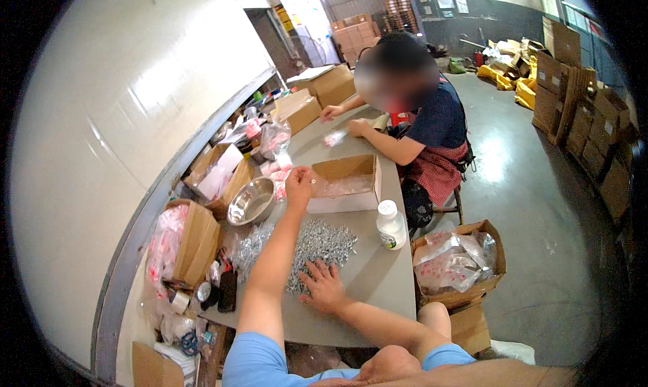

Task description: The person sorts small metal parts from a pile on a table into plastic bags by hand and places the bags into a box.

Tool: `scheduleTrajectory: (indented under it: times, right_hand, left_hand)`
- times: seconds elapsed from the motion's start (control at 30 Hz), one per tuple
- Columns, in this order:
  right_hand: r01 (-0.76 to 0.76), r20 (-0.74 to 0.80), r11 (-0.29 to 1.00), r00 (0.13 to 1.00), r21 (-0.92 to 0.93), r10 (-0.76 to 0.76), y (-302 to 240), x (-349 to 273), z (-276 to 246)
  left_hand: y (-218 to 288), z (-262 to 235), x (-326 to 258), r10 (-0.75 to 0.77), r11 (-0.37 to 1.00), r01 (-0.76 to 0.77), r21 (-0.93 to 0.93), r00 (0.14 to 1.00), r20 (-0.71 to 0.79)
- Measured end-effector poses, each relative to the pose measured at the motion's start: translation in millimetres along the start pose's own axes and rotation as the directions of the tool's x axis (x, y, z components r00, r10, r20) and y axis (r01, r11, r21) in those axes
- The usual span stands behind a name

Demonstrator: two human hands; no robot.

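A steel bowl (251,201) and white bottle (390,225) flank the screw pile (317,245). The left hand (299,183) reaches over the open box (345,184), grip pinched on something small; the right hand (324,286) lies spread on the screws.

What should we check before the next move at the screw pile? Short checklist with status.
1. Left hand raised beside the open box: ok.
2. Item pinched in the left hand: cannot tell, too small.
3. Right hand flat on the screw pile: ok.
4. Bottle upright, apart from the pile: ok.
5. Steel bowl within the left hand's reach: ok.
6. Co-worker's hands apart from the box: ok.
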State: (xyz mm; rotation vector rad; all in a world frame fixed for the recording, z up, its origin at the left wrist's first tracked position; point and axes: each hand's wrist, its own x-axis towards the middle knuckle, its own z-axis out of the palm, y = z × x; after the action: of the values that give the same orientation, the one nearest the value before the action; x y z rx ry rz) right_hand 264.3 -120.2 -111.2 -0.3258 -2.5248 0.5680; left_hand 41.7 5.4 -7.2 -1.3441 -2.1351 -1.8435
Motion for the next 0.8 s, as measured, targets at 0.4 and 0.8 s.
scheduleTrajectory:
  times: [0.4, 0.8]
  right_hand:
    - [0.297, 0.383, 0.948, 0.894, -0.118, -0.232, -7, -3, 6]
    - [0.388, 0.513, 0.912, 0.815, -0.133, -0.272, -33, -31, -5]
  left_hand:
    - [78, -161, -362, -0.742, 0.439, 0.682, -0.585, 0.642, 0.192]
    - [93, -190, -510, -0.805, 0.309, 0.587, -0.748, 0.580, 0.122]
